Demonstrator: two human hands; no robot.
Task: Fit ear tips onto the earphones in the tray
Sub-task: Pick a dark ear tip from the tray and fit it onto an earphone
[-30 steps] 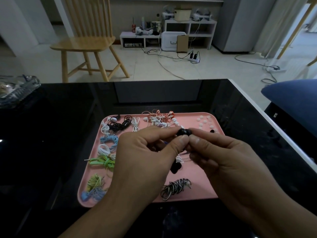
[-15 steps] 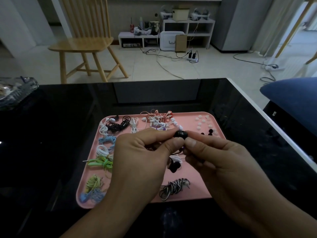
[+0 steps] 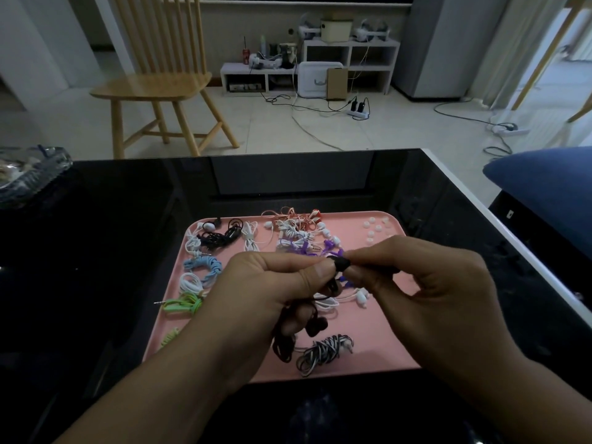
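While my left hand (image 3: pixel 272 283) pinches the black earbud (image 3: pixel 340 263) above the pink tray (image 3: pixel 384 331), my right hand (image 3: pixel 426 283) pinches the tip against it. I should push straight and twist gently until it seats evenly.

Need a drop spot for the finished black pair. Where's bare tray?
Bare: the pink tray near right corner, right of the black-and-white striped bundle and below the loose white ear tips. Crowded: left column of coiled earphones and the far edge tangle.

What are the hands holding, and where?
Both hands, left hand and right hand, pinch a black earphone by its bud end above the tray.
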